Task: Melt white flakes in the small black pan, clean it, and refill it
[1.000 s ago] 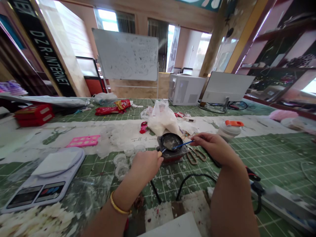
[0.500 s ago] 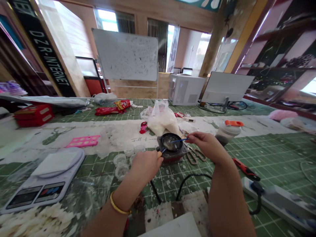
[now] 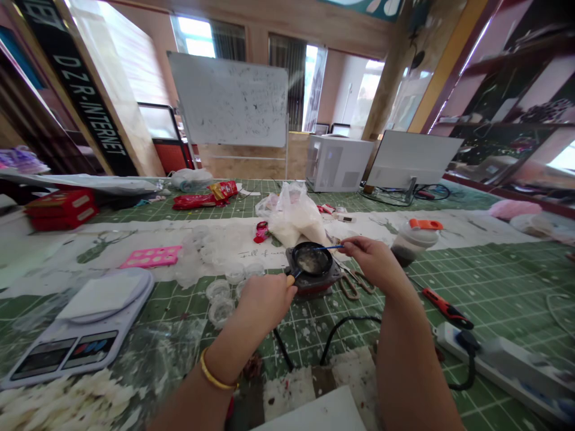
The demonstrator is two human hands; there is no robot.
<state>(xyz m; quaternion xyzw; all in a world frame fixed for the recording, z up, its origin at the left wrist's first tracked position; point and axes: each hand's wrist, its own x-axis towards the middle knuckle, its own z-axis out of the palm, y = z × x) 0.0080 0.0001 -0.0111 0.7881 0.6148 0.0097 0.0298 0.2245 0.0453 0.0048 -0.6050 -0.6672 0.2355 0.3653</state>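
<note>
From the head view, stirring goes best with the left hand (image 3: pixel 265 299) clenched around the handle, bracing the small black round pan (image 3: pixel 311 258) on its red-based hot plate (image 3: pixel 314 281) mid-table, while the right hand (image 3: pixel 371 258), pinching the thin blue stirring stick (image 3: pixel 327 247), keeps its tip low. The pan looks shallow, holding pale, lumpy, half-melted stuff.

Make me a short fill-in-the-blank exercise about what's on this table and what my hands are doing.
1. The left hand grips the handle of the small black ____.
2. The right hand holds a thin ____ stick over it.
3. The kitchen scale lies on the ____ side of the table.

Missing words: pan; blue; left
</note>
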